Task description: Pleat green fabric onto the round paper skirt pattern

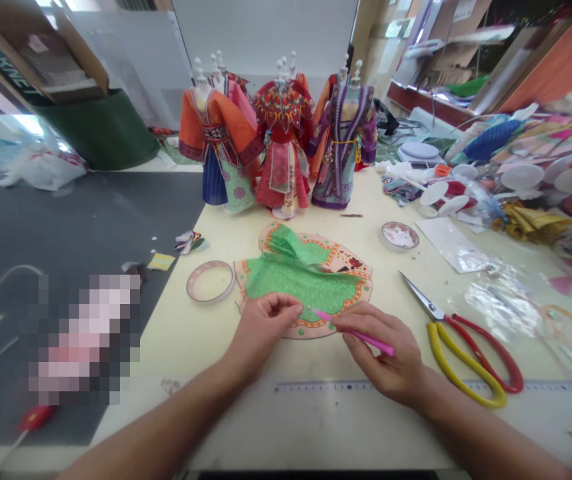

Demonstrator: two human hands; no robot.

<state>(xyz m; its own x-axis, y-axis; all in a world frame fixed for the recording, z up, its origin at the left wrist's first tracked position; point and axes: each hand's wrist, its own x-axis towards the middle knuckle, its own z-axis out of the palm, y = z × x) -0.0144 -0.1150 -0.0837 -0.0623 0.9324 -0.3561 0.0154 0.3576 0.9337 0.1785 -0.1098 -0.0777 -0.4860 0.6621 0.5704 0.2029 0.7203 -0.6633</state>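
A green patterned paper garment piece (303, 280) with an orange and pink border lies flat on the pale table (266, 427). My left hand (261, 327) pinches its near edge with curled fingers. My right hand (383, 350) grips a thin pink tool (353, 331), whose tip rests on the border close to my left fingers. Both hands sit at the piece's front edge.
Red and yellow scissors (466, 347) lie to the right. A tape ring (211, 281) is left of the piece, a second roll (399, 236) behind on the right. Several dressed paper costume mannequins (281, 133) stand at the back. Craft clutter (531, 180) fills the right side; a ruler (326, 386) lies in front.
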